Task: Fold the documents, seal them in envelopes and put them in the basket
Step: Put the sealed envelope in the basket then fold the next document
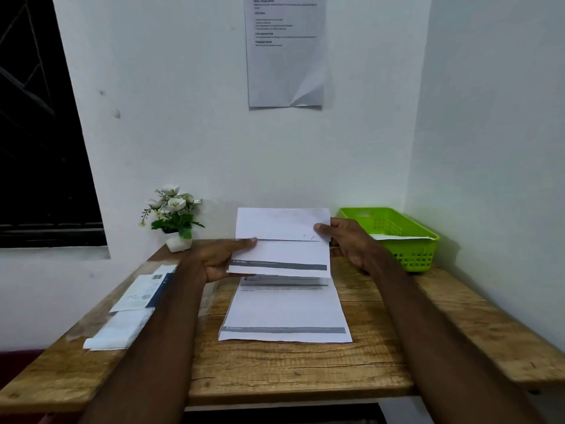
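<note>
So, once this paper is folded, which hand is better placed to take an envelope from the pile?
Probably the left hand. The envelope pile lies on the table's left side, beside the left forearm. The right hand holds the folded document on the basket side, and would have to cross over.

notice (286, 50): top cut off by the frame edge; print too small to read
envelope in basket (400, 237): mostly hidden by the near wall
left fingers: hidden behind the document (279, 258)
packets (134, 304), left: blurred, labels unreadable
</note>
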{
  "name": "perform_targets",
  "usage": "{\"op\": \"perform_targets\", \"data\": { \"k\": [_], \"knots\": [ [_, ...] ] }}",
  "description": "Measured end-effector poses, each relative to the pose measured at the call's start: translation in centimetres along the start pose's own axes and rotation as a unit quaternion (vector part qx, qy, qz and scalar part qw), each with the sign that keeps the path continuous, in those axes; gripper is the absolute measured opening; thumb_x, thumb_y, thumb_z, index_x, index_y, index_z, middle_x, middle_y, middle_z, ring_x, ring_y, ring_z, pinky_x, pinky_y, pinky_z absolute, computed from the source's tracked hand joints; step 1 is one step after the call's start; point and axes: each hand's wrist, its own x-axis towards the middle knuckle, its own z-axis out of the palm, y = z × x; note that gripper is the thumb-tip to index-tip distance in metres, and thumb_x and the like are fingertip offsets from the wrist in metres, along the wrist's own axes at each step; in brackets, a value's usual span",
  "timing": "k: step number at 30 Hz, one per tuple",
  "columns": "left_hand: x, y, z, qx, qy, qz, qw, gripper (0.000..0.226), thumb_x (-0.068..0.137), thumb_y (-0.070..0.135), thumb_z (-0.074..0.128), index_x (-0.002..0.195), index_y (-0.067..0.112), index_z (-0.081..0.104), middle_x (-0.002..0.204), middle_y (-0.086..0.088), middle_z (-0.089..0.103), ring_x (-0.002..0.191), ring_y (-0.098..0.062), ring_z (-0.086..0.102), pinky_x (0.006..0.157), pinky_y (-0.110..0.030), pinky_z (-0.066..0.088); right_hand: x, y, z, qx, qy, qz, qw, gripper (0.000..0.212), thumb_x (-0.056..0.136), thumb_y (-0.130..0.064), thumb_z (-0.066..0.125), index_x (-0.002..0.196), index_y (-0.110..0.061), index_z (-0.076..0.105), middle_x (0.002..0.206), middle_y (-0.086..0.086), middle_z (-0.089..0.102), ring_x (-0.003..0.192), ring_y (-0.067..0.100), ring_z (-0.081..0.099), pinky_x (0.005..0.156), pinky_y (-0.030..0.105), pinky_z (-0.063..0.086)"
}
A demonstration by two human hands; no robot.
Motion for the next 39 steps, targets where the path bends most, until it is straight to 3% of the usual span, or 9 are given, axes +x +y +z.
{"op": "perform_targets", "data": {
  "k": [4,8,13,16,21,25,29,37,39],
  "knots": [
    [0.5,-0.2,0.0,-0.001,0.044,0.004,0.999,0.033,0.093,0.014,0.071,0.124,0.005,0.066,0.119,-0.016,0.074,0.09,-0.025,0.076,0.063,-0.043,0.064,0.0,0.1,-0.3,0.008,0.017,-0.004,1.0,0.028,0.095,-0.014,0.072,0.119,-0.001,0.072,0.113,0.017,0.076,0.096,0.028,0.075,0.076,0.038,0.064],
    [0.7,-0.3,-0.1,-0.003,0.057,0.003,0.998,0.021,0.099,0.019,0.064,0.117,0.008,0.066,0.099,-0.009,0.078,0.085,-0.022,0.076,0.063,-0.042,0.065,0.2,0.0,-0.3,0.003,0.012,-0.006,1.0,0.029,0.095,-0.012,0.07,0.122,-0.002,0.071,0.115,0.018,0.075,0.104,0.033,0.074,0.083,0.043,0.063],
    [0.5,0.0,0.1,-0.055,0.075,-0.005,0.996,0.021,0.102,0.017,0.06,0.118,0.004,0.063,0.11,-0.017,0.073,0.097,-0.032,0.071,0.058,-0.046,0.064,0.0,-0.2,-0.1,-0.027,-0.006,-0.025,0.999,0.03,0.096,-0.01,0.069,0.125,-0.003,0.07,0.116,0.016,0.076,0.101,0.033,0.074,0.083,0.046,0.062],
    [0.5,0.1,0.1,-0.09,0.082,-0.003,0.993,0.016,0.104,0.015,0.056,0.109,0.002,0.063,0.09,-0.018,0.077,0.095,-0.034,0.068,0.056,-0.046,0.064,-0.3,-0.3,0.2,-0.058,-0.008,-0.05,0.997,0.025,0.095,-0.008,0.069,0.119,-0.005,0.074,0.112,0.015,0.077,0.101,0.032,0.074,0.083,0.046,0.062],
    [0.3,0.3,-0.2,-0.128,0.078,0.003,0.989,0.021,0.107,0.017,0.051,0.107,-0.001,0.063,0.092,-0.02,0.074,0.075,-0.037,0.075,0.052,-0.042,0.062,-1.0,-0.7,0.9,-0.128,-0.015,-0.118,0.985,0.027,0.098,0.001,0.063,0.121,-0.005,0.075,0.116,0.011,0.076,0.108,0.024,0.073,0.083,0.047,0.063],
    [0.3,0.4,-0.5,-0.154,0.055,0.015,0.986,0.03,0.109,0.026,0.046,0.115,0.002,0.062,0.108,-0.023,0.072,0.084,-0.036,0.076,0.06,-0.044,0.064,-1.0,-0.9,1.3,-0.151,-0.018,-0.159,0.976,0.03,0.095,0.014,0.056,0.117,0.004,0.074,0.122,0.012,0.073,0.106,0.015,0.072,0.073,0.028,0.062],
    [0.3,0.5,-1.3,-0.179,0.038,0.004,0.983,0.057,0.101,0.053,0.053,0.121,0.001,0.063,0.11,-0.02,0.073,0.096,-0.036,0.073,0.071,-0.05,0.065,-0.3,-0.2,1.2,-0.177,-0.043,-0.186,0.965,0.041,0.09,0.025,0.048,0.115,0.006,0.074,0.132,0.012,0.068,0.123,0.022,0.065,0.087,0.036,0.062],
    [0.0,0.3,-0.8,-0.116,0.073,0.01,0.99,0.033,0.097,0.017,0.067,0.127,0.005,0.056,0.112,-0.019,0.069,0.098,-0.034,0.069,0.065,-0.046,0.065,0.8,0.7,0.8,-0.207,-0.053,-0.172,0.962,0.042,0.083,0.026,0.056,0.108,0.0,0.078,0.138,0.015,0.064,0.125,0.026,0.064,0.099,0.045,0.057],
    [0.1,0.3,-0.7,-0.112,0.072,0.015,0.991,0.029,0.098,0.015,0.065,0.125,0.006,0.057,0.114,-0.019,0.069,0.099,-0.034,0.068,0.062,-0.045,0.065,0.6,0.3,0.7,-0.249,-0.042,-0.17,0.953,0.048,0.082,0.026,0.051,0.111,-0.001,0.078,0.14,0.01,0.063,0.126,0.021,0.061,0.098,0.03,0.057]
  ]
}}
